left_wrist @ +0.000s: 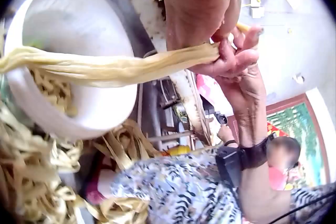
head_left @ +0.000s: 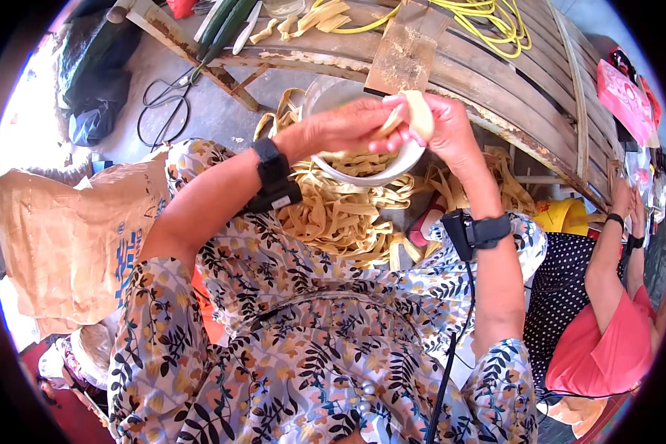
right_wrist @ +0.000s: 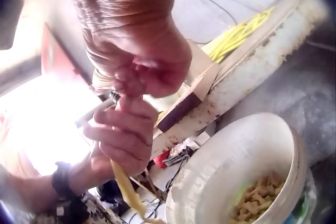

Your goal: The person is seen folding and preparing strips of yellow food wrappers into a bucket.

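Both hands meet over a white bucket (head_left: pixel 388 177) in the head view. My left hand (head_left: pixel 351 124) pinches a pale yellow, flat, fibrous strip (left_wrist: pixel 113 70), whose long end stretches out across the bucket in the left wrist view. My right hand (head_left: pixel 451 129) grips the looped part of the strip (head_left: pixel 419 118), which bends over its fingers. In the right wrist view, the fingers of the left hand (right_wrist: pixel 123 134) lie right against the right hand (right_wrist: pixel 149 56), hiding most of the loop. Short knotted-looking pieces (right_wrist: pixel 260 195) lie in the bucket.
Loose strips (head_left: pixel 333 214) are heaped on the floor below the bucket. A slatted bench (head_left: pixel 488 96) stands ahead, bearing a wooden board (head_left: pixel 403 59), yellow cord (head_left: pixel 488 22) and several folded strips (head_left: pixel 318 18). Another person (head_left: pixel 603 318) sits at right; a paper sack (head_left: pixel 81 244) stands left.
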Motion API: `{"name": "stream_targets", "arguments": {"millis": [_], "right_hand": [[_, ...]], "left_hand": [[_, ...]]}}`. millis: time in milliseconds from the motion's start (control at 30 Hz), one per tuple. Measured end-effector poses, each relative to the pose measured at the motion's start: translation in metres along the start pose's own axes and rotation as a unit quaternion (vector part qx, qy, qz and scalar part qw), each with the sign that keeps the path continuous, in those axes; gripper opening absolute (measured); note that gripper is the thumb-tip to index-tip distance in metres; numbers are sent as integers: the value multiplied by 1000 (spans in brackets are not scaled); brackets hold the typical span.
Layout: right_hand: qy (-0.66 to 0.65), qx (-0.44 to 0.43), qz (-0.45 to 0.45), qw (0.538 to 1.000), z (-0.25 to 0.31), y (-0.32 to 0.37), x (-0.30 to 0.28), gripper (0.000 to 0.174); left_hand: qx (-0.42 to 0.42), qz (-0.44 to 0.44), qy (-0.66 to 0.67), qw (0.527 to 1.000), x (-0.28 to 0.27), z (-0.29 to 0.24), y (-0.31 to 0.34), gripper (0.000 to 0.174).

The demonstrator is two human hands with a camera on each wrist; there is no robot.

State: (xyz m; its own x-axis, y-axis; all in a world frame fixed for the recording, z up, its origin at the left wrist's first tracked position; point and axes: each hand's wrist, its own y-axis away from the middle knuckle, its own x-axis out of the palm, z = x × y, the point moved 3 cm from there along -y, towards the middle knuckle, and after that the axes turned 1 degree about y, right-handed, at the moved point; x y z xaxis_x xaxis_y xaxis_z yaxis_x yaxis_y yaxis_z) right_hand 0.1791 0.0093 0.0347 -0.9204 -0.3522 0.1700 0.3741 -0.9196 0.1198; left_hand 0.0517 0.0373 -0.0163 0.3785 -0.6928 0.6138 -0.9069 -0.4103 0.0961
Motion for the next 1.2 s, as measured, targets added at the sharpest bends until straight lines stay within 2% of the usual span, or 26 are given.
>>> {"name": "stream_targets", "arguments": {"millis": [33, 100, 167, 200, 233, 267, 300, 333, 367, 400, 433, 467, 567, 600, 667, 700, 767, 833, 900, 933, 967, 1000, 1033, 1067, 1167, 1200], "right_hand": [[63, -16, -30, 997, -2, -1, 0, 36], [170, -14, -40, 985, -1, 2, -1, 32], [264, -34, -40, 963, -4, 2, -2, 29], [177, -20, -41, 983, 2, 5, 4, 26], [287, -111, -96, 947, 2, 3, -2, 26], [391, -199, -152, 886, 4, 1, -6, 26], [486, -280, -204, 802, 7, 2, -7, 25], [531, -304, -247, 752, 8, 7, -9, 24], [493, -242, -243, 800, 9, 7, -7, 23], [450, -177, -238, 842, 8, 8, -5, 23], [404, -110, -231, 878, 4, 8, -4, 22], [323, -17, -178, 929, -3, 2, -9, 18], [167, 23, -119, 979, -18, -3, -11, 15], [171, 49, -118, 977, -20, -3, -10, 12], [250, -62, -146, 955, -27, -6, -9, 11], [290, -118, -159, 937, -27, -7, -6, 11], [336, -150, -203, 907, -24, -1, -3, 10], [339, -213, -224, 889, -15, 5, -1, 10], [208, -217, -231, 925, -7, 8, -6, 8], [160, -213, -241, 933, -5, 8, -12, 8], [111, -209, -252, 938, -1, 8, -19, 8], [-36, -145, -290, 945, -2, 8, -27, 10], [-105, -119, -298, 941, -1, 8, -38, 11], [-106, -116, -299, 941, -1, 9, -44, 11], [-96, -74, -278, 953, -2, 10, -49, 15], [-89, -54, -267, 958, -2, 9, -49, 16]], "left_hand": [[-27, 28, 77, 996, 2, 11, -2, 38], [-15, 94, 160, 983, 12, 15, 1, 53], [-7, 96, 174, 980, 13, 20, -4, 38], [-2, 29, 154, 988, 11, 21, -7, 30], [3, -37, 131, 991, 9, 20, -10, 23], [7, -101, 107, 989, 10, 15, -11, 17], [38, -181, 29, 982, 10, 7, -10, 15], [71, -260, -48, 962, 10, -2, -8, 14], [104, -338, -125, 927, 14, -15, -4, 13], [117, -375, -220, 893, 25, -26, 2, 14], [132, -373, -254, 883, 24, -28, 4, 13], [145, -371, -287, 871, 22, -29, 6, 13], [137, -337, -383, 849, 20, -32, 10, 18], [125, -327, -398, 848, 24, -35, 12, 20], [130, -305, -420, 845, 27, -29, 11, 27], [140, -301, -459, 824, 26, -26, 10, 27], [158, -291, -533, 779, 27, -24, 8, 28], [142, -314, -413, 843, 22, -23, 10, 25], [125, -332, -284, 891, 16, -22, 12, 22], [115, -309, -153, 932, 10, -13, 9, 22], [91, -315, -118, 937, 13, -15, 8, 23], [67, -318, -84, 942, 21, -19, 7, 24], [42, -321, -48, 945, 30, -23, 7, 25], [30, -276, -107, 955, 38, -28, 11, 27], [44, -210, -123, 969, 23, -18, 10, 26], [30, -189, -91, 977, 19, -17, 12, 26]]}}
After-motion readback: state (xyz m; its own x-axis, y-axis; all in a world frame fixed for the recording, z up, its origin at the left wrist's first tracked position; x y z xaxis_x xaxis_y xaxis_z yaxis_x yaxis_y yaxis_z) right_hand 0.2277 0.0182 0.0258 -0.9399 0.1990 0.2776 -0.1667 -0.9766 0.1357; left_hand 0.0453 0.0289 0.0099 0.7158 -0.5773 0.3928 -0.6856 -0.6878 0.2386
